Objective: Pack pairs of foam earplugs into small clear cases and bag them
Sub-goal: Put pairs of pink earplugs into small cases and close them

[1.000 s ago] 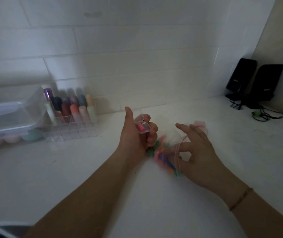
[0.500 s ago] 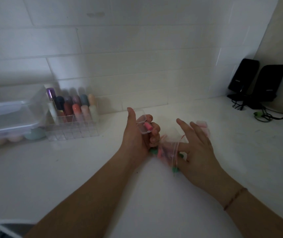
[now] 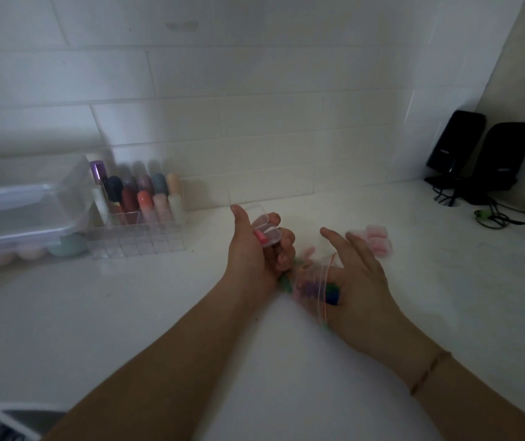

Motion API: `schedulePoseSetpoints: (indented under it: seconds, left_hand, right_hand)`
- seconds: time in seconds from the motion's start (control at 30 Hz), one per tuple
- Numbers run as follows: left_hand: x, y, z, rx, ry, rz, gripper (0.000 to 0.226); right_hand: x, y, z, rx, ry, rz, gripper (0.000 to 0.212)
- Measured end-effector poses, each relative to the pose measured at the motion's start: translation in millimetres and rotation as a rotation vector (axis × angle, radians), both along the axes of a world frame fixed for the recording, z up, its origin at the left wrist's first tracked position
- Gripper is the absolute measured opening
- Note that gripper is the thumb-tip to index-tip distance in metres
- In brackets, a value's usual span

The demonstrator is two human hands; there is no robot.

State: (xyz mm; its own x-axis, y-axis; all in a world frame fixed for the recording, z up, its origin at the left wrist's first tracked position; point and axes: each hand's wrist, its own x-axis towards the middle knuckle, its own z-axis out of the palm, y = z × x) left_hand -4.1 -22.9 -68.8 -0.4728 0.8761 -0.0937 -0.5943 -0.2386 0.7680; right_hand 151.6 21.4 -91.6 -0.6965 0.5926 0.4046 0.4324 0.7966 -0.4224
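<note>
My left hand (image 3: 255, 253) grips a small clear case (image 3: 267, 232) with its lid up and a pink earplug (image 3: 260, 237) inside. My right hand (image 3: 355, 275) lies just to the right, fingers spread forward, over a clear zip bag (image 3: 313, 281) holding several coloured earplugs; whether the thumb pinches the bag is hidden by blur. Beyond the right fingers on the white counter (image 3: 127, 313) lie pink earplugs (image 3: 377, 240), seemingly inside clear cases.
A clear organiser (image 3: 140, 218) of coloured tubes stands at the back left beside a clear lidded box (image 3: 22, 214). Two black speakers (image 3: 484, 157) with cables sit in the back right corner. A tiled wall runs behind.
The zip bag of earplugs has shifted between my hands and is blurred throughout. My left hand keeps hold of the open case with the pink earplug.
</note>
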Motion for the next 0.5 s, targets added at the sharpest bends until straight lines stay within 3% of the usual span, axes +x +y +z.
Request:
schedulePoseSetpoints:
  seconds: [0.1, 0.2, 0.3, 0.5]
  left_hand:
    - [1.0, 0.8, 0.7, 0.004, 0.001, -0.013, 0.072]
    - [0.1, 1.2, 0.7, -0.001, 0.017, -0.027, 0.073]
    - [-0.5, 1.2, 1.7, 0.010, 0.047, -0.032, 0.073]
    - [-3.4, -2.8, 4.6, 0.066, 0.065, -0.079, 0.075]
  right_hand:
    - [-0.1, -1.3, -2.4, 0.096, 0.001, -0.006, 0.019]
    - [6.4, 2.6, 4.0, 0.065, 0.065, 0.000, 0.027]
    - [22.2, 13.7, 21.8, 0.074, 0.068, 0.005, 0.021]
    - [68.8, 21.8, 75.4, -0.108, 0.014, 0.038, 0.015]
